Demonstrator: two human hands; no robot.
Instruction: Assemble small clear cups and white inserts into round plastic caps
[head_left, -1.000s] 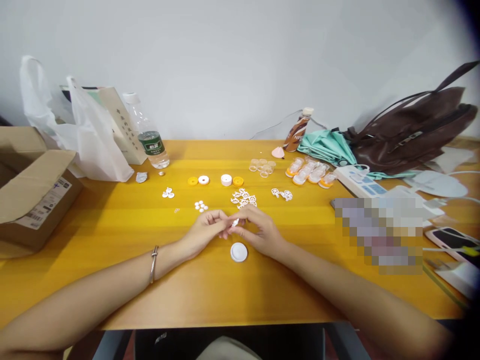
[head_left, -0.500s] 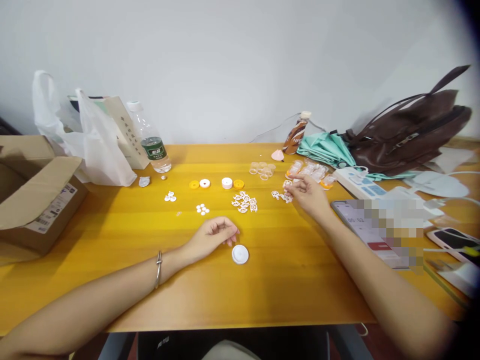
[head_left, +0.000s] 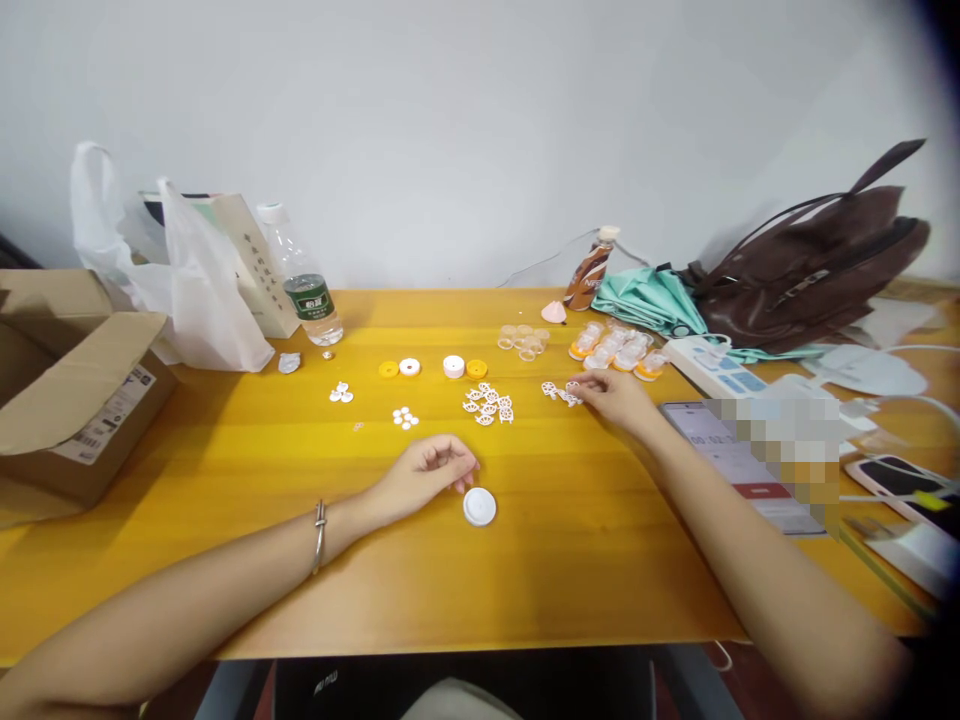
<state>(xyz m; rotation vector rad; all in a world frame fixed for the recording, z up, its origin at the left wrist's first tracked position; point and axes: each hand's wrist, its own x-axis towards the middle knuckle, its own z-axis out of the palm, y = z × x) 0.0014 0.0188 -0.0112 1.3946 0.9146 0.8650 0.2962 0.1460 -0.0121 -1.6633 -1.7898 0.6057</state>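
My left hand [head_left: 439,468] rests on the table, loosely curled with fingertips a little apart and nothing visible in it. Just below its fingertips lies a white round disc [head_left: 480,507] with a raised rim. Farther right, my right hand [head_left: 611,396] pinches a small white spoked plastic piece [head_left: 574,387] low over the table; its fingers partly hide it. Beside it lies a similar spoked piece [head_left: 549,388]. A larger cluster of white spoked pieces [head_left: 491,403] sits to the left of that hand.
Small white discs [head_left: 405,419], white-and-yellow round parts [head_left: 454,367] and clear rings [head_left: 523,340] lie mid-table. Orange-based clear parts [head_left: 619,345] sit behind my right hand. A phone [head_left: 739,460] and power strip [head_left: 720,368] are right; a water bottle [head_left: 310,290] and cardboard box [head_left: 90,400] left.
My right hand has lowered slightly toward the table, bringing the white spoked piece down beside the others. My left hand and the white disc stay in place.
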